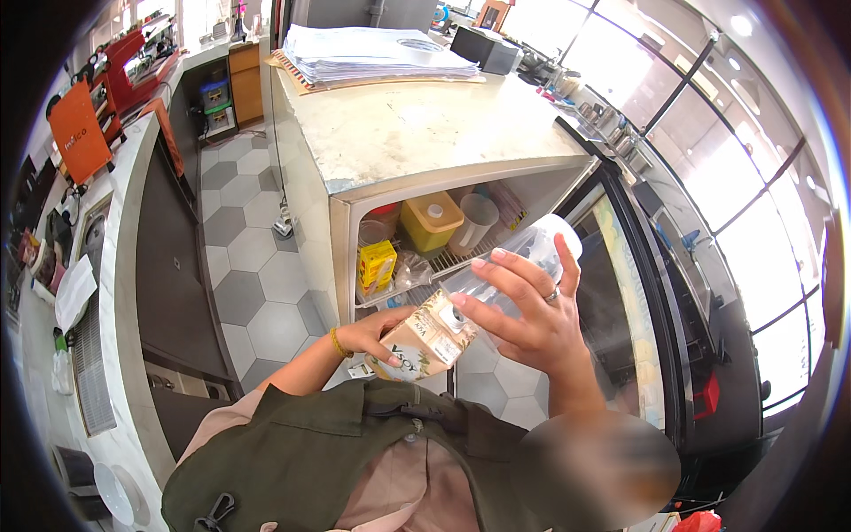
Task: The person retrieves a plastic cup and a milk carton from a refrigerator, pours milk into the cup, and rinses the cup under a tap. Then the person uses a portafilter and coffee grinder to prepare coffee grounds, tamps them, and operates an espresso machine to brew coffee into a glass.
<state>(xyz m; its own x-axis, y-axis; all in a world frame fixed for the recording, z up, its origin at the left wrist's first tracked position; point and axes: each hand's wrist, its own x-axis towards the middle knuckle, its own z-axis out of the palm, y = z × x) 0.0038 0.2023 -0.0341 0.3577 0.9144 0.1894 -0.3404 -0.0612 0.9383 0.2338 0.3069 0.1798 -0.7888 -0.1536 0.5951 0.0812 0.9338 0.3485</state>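
Observation:
My left hand point(379, 336) grips a beige soy milk carton point(425, 342), which is tilted with its round spout facing up and right. A clear plastic pitcher point(512, 269) is held by my right hand point(532, 302), its fingers spread along the side. The pitcher is tipped, its rim beside the carton's spout and its whitish end up at the right. Whether liquid is passing between them cannot be told. Behind both stands a fridge point(342, 266) with its door swung wide. On its racks are a yellow container point(432, 219), a translucent jug point(473, 223) and a yellow box point(377, 267).
The glass fridge door point(618, 299) stands out at the right. Stacked papers point(379, 56) and a black box point(484, 50) rest on the fridge top point(432, 126). A marble counter point(126, 266) runs along the left, with an orange machine point(80, 133) on it.

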